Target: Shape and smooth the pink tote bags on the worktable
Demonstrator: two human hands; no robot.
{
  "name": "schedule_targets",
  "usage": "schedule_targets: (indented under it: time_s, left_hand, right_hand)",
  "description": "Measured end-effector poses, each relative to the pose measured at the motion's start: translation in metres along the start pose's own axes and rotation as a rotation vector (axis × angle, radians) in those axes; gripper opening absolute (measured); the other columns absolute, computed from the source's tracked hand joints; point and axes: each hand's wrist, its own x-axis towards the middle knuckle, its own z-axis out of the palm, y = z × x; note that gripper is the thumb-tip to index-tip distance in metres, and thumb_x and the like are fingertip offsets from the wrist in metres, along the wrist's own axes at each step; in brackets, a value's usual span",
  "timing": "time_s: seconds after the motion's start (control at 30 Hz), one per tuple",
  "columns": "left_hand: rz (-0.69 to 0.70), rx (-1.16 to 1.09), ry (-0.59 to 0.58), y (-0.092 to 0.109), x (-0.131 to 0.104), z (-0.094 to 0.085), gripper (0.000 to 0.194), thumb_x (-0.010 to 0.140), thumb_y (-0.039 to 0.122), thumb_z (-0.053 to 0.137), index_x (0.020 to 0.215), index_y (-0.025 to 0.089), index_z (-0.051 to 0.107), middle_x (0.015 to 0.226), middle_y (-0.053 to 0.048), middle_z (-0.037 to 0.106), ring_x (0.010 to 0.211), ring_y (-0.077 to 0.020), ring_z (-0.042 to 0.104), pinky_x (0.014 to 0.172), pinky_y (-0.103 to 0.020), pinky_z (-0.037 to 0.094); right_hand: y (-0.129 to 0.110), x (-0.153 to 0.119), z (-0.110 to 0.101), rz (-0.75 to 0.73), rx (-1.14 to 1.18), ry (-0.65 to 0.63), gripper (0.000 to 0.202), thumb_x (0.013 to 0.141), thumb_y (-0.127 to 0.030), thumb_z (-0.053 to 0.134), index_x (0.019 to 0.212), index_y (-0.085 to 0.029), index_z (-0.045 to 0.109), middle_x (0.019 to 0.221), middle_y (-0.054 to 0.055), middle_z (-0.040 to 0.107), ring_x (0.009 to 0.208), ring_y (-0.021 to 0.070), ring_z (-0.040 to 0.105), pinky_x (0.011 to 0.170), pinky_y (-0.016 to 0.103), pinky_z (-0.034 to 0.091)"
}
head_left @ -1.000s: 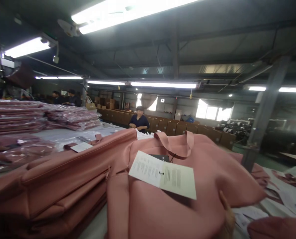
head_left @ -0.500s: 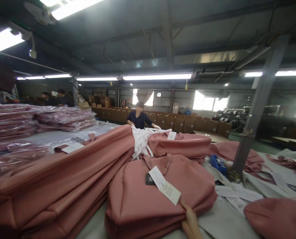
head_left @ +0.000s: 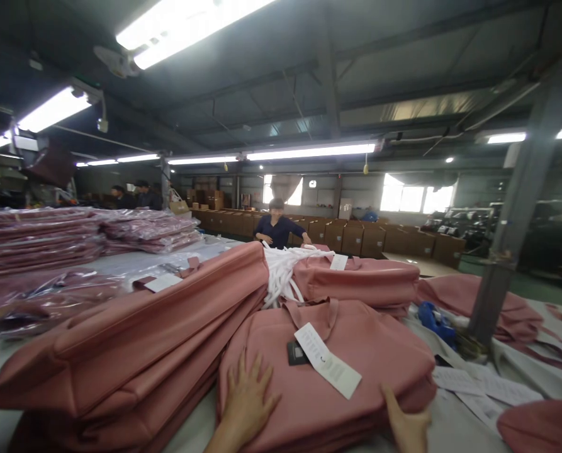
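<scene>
A pink handbag (head_left: 290, 396) lies flat on a stack of similar bags in front of me. White paper tags (head_left: 330, 362) and a small dark tag (head_left: 298, 353) rest on it, beside its short handle (head_left: 325, 318). My left hand (head_left: 248, 397) is spread flat on the bag's left side, fingers apart. At the front right edge, my right hand (head_left: 407, 420) grips the bag, thumb on top; its other fingers are partly hidden. To the left leans a taller pile of pink bags (head_left: 158, 333).
White cords (head_left: 281, 270) lie between the piles, near another pink bag stack (head_left: 356, 280). A co-worker (head_left: 278, 226) stands across the table. Plastic-wrapped bags (head_left: 39, 239) are heaped left. A metal post (head_left: 517, 220), a blue object (head_left: 435, 322) and loose tags (head_left: 479, 384) are right.
My left hand has come into view and lies on the bag. My right hand stays at the bag's right edge. The whole view has shifted, moving the scene rightward and slightly down.
</scene>
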Motion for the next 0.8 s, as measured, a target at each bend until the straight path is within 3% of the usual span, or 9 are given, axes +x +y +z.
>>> schedule_targets:
  time_s: [0.07,0.13,0.2,0.27,0.33,0.47,0.57,0.7,0.8]
  left_hand:
    - [0.000,-0.022,0.000,0.001,-0.002,0.002,0.064,0.086,0.063,0.040,0.143,0.032,0.043,0.157,-0.006,0.026,0.145,-0.0437,0.005,0.112,-0.066,0.002]
    - [0.007,-0.039,0.005,0.000,-0.002,0.000,0.065,0.086,0.064,0.041,0.143,0.032,0.043,0.157,-0.006,0.026,0.145,-0.0433,0.004,0.113,-0.066,0.001]
    - [0.010,-0.052,-0.003,-0.002,-0.002,-0.001,0.065,0.086,0.064,0.041,0.143,0.032,0.043,0.157,-0.006,0.026,0.145,-0.0425,0.005,0.113,-0.065,-0.001]
    - [0.011,-0.060,-0.022,-0.005,0.000,0.001,0.066,0.086,0.064,0.041,0.143,0.032,0.042,0.157,-0.006,0.025,0.145,-0.0412,0.006,0.113,-0.065,-0.003]
    - [0.006,-0.062,-0.044,-0.005,0.002,0.003,0.066,0.086,0.064,0.041,0.143,0.033,0.041,0.157,-0.006,0.022,0.145,-0.0401,0.006,0.113,-0.064,-0.003]
    - [-0.031,-0.040,-0.095,0.006,0.006,0.003,0.068,0.082,0.060,0.048,0.144,0.034,0.038,0.158,-0.004,0.018,0.144,-0.0426,0.002,0.112,-0.067,-0.002]
    - [-0.045,-0.040,-0.097,0.009,0.007,0.002,0.070,0.079,0.054,0.054,0.144,0.032,0.039,0.157,-0.006,0.020,0.144,-0.0426,0.005,0.113,-0.066,0.002]
    - [-0.151,-0.021,0.264,-0.019,-0.007,0.016,0.070,0.082,0.043,0.049,0.146,0.015,0.038,0.158,-0.014,0.020,0.145,-0.0365,0.016,0.118,-0.054,0.014]
    - [-0.322,-0.214,0.467,-0.048,-0.027,0.041,0.086,0.085,0.052,0.043,0.153,0.008,0.014,0.156,-0.020,0.024,0.142,-0.0382,0.025,0.115,-0.053,0.027]
  right_hand:
    - [-0.023,0.008,-0.012,-0.306,-0.299,0.177,0.124,0.060,-0.065,0.075,0.152,-0.010,0.011,0.150,0.029,0.026,0.133,0.0478,0.033,0.106,0.065,0.031]
    - [-0.047,0.017,-0.016,-0.633,-0.535,0.298,0.101,0.078,-0.068,0.053,0.152,-0.009,0.016,0.150,0.029,0.026,0.136,0.0480,0.028,0.104,0.070,0.028]
    - [-0.066,0.028,-0.011,-0.863,-0.612,0.308,0.081,0.087,-0.060,0.038,0.150,-0.011,0.026,0.152,0.026,0.026,0.140,0.0443,0.021,0.105,0.073,0.019]
    - [-0.073,0.039,0.000,-0.950,-0.609,0.225,0.071,0.087,-0.052,0.041,0.146,-0.014,0.036,0.153,0.021,0.026,0.143,0.0415,0.014,0.106,0.075,0.004]
    - [-0.067,0.050,0.011,-0.889,-0.501,0.077,0.063,0.080,-0.045,0.053,0.137,-0.020,0.049,0.151,0.016,0.033,0.143,0.0393,0.013,0.107,0.073,0.000]
    - [-0.035,0.064,0.024,-0.695,-0.309,-0.121,0.035,0.069,-0.035,0.064,0.104,-0.037,0.069,0.136,0.007,0.054,0.132,0.0360,0.040,0.099,0.066,0.033]
    - [-0.023,0.072,0.024,-0.616,-0.246,-0.187,0.024,0.067,-0.033,0.063,0.089,-0.041,0.071,0.130,0.003,0.059,0.124,0.0349,0.050,0.090,0.062,0.041]
    - [-0.017,0.081,0.012,-0.488,-0.314,-0.066,0.051,0.068,-0.044,0.063,0.119,-0.043,0.062,0.138,0.008,0.051,0.129,0.0398,0.044,0.091,0.070,0.038]
    - [0.003,0.080,-0.007,-0.440,-0.352,0.090,0.098,0.064,-0.059,0.066,0.150,-0.036,0.025,0.148,0.019,0.034,0.137,0.0450,0.028,0.094,0.073,0.035]
